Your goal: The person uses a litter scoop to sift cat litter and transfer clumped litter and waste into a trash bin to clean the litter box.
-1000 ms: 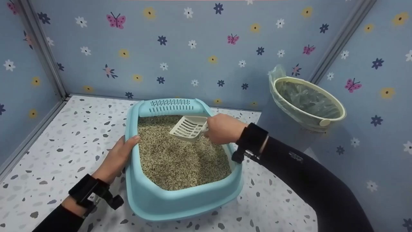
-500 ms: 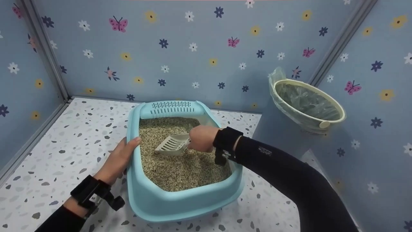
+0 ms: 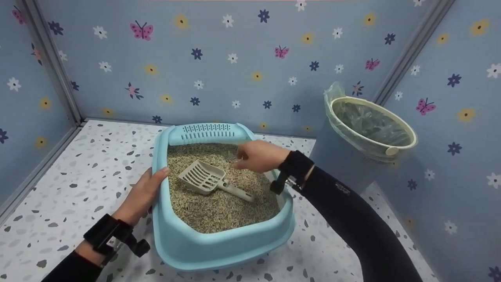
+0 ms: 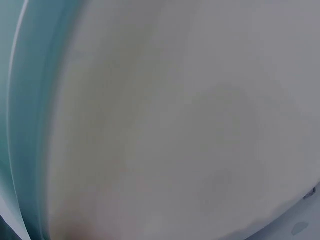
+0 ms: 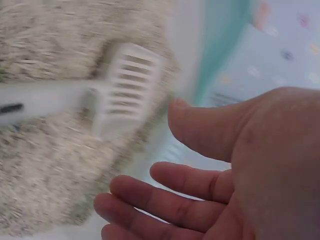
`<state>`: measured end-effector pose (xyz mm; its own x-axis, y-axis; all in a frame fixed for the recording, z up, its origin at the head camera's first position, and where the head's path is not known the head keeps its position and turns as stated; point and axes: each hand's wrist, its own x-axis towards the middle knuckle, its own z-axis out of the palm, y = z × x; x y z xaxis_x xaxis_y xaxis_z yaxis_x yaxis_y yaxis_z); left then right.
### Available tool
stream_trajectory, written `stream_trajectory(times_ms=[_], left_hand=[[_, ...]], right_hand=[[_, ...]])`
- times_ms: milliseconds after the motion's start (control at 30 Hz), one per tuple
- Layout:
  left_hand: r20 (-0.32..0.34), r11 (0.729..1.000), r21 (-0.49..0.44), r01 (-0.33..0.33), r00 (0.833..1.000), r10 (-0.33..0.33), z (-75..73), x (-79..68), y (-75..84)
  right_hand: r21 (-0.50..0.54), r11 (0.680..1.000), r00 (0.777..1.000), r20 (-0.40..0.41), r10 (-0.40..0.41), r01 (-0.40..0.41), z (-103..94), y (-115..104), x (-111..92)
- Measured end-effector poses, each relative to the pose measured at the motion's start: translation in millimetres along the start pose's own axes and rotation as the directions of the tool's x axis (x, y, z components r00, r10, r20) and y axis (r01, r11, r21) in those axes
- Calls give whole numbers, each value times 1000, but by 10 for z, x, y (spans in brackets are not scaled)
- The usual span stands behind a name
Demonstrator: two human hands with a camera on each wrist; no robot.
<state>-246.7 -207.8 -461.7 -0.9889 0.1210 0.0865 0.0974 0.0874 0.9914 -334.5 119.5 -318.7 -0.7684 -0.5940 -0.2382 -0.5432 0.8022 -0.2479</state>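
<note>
A light-blue litter box full of pale brown pellet litter stands on the floor. My left hand grips its left rim, thumb over the top and the other fingers mostly hidden outside. On the litter lies a cream slotted litter scoop, its handle pointing to the front right. Above and behind that handle hovers my right hand, holding nothing. In the right wrist view the thumb and loosely bent fingers are apart, with the scoop beyond them. The left wrist view is mostly a pale blur beside the blue box wall.
To the right stands a bin with a cream rim and a translucent bag liner. Flower-patterned wall panels close in the back and both sides. Speckled white flooring surrounds the box.
My right hand carried the scoop down and left onto the litter, let go of it, and drew back up and to the right. The left hand stayed at the rim.
</note>
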Motion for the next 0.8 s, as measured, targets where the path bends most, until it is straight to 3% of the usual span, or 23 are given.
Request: stream_trajectory(times_ms=[133, 200, 267, 367, 500, 667, 800], left_hand=[[13, 1000, -3, -5, 1000, 5, -5, -4, 7], [17, 1000, 2, 6, 1000, -6, -10, -8, 20], [19, 999, 32, 37, 999, -37, -13, -13, 41], [20, 992, 100, 82, 996, -84, -24, -12, 98], [43, 976, 189, 112, 992, -122, -52, -26, 176], [133, 969, 223, 110, 981, -142, -101, -87, 250], [201, 965, 239, 105, 967, -156, -141, -117, 273]], right_hand=[[230, 973, 980, -197, 22, 24, -175, 377, -189], [360, 932, 964, -259, 63, 36, -171, 607, -257], [490, 871, 950, -286, 123, 35, -96, 838, -306], [648, 762, 933, -275, 232, 2, 123, 1147, -328], [771, 635, 919, -214, 332, -49, 499, 1387, -320], [864, 502, 935, -139, 328, -48, 913, 1424, -295], [912, 410, 941, -140, 307, 1, 1112, 1402, -296]])
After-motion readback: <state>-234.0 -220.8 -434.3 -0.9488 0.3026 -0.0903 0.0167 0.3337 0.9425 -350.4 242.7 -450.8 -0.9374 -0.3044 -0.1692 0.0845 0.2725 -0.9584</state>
